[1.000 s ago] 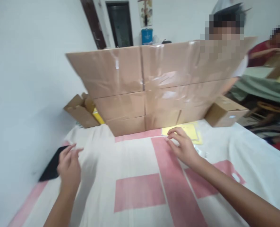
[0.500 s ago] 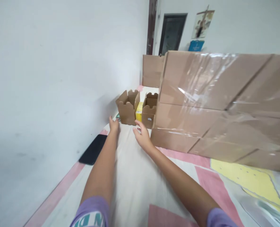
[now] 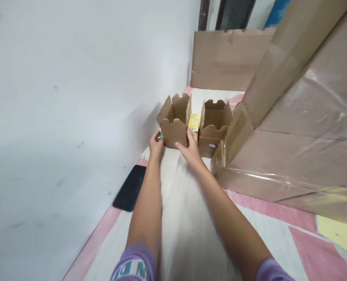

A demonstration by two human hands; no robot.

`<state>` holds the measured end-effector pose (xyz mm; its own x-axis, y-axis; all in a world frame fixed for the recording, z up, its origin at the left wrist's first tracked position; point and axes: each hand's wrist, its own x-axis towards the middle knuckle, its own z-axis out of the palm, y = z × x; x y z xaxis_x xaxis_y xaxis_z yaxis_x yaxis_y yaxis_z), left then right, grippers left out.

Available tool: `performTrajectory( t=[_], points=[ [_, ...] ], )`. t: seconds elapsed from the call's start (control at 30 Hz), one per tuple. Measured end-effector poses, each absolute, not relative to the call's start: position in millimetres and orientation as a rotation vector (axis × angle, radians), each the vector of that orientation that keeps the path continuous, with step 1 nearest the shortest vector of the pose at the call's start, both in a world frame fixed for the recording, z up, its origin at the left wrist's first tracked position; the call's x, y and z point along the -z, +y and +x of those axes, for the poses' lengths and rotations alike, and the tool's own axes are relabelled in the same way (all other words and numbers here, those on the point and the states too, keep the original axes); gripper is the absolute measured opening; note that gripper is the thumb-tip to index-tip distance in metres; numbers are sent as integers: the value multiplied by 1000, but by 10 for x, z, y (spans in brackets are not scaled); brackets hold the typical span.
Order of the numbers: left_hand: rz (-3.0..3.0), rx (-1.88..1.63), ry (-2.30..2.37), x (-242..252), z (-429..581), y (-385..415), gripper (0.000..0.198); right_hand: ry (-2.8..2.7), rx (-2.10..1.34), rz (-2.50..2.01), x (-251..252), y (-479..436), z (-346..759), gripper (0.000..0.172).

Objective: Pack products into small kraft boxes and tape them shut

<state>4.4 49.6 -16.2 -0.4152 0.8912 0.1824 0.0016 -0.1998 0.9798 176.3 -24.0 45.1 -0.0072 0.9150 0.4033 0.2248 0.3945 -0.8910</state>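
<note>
My left hand [image 3: 156, 146] is closed beside the lower left corner of an open cardboard box [image 3: 175, 133], its fingers curled around a small green-and-white item [image 3: 160, 136] that is mostly hidden. My right hand [image 3: 191, 151] is open at the box's front right corner. Its thumb is spread against the front panel and its fingers reach along the right side. Those fingers touch or nearly touch a yellow box [image 3: 194, 121], which stands between the first cardboard box and a second open cardboard box [image 3: 210, 145]. Both cardboard boxes have wavy-edged flaps standing up.
Close along the left is a white wall [image 3: 88, 97]. A black phone [image 3: 130, 188] lies beside it on the pink-and-white sheet [image 3: 185, 218]. Large taped cartons [image 3: 302, 136] rise on the right, and another cardboard panel [image 3: 220, 58] stands behind the small boxes.
The view has swung down and to the right, nearer the boxes. My left hand has closed on the small green item. My right hand has moved forward to the first box's right corner.
</note>
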Motion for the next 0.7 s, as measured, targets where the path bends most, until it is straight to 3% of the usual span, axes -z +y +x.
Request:
performTrajectory(
  t=[0.2,0.4,0.7],
  points=[
    [821,-1708,1336,77,35,445,34,-1583,-670,-1058,-400,-175,1803,89],
    [652,-1722,1322,-59,-12,266,31,-1658,-701,-924,-531,-274,1753,81],
    [736,-1896,1228,-866,-160,-403,41,-1600,-869,-560,-1004,-586,1775,68]
  ],
)
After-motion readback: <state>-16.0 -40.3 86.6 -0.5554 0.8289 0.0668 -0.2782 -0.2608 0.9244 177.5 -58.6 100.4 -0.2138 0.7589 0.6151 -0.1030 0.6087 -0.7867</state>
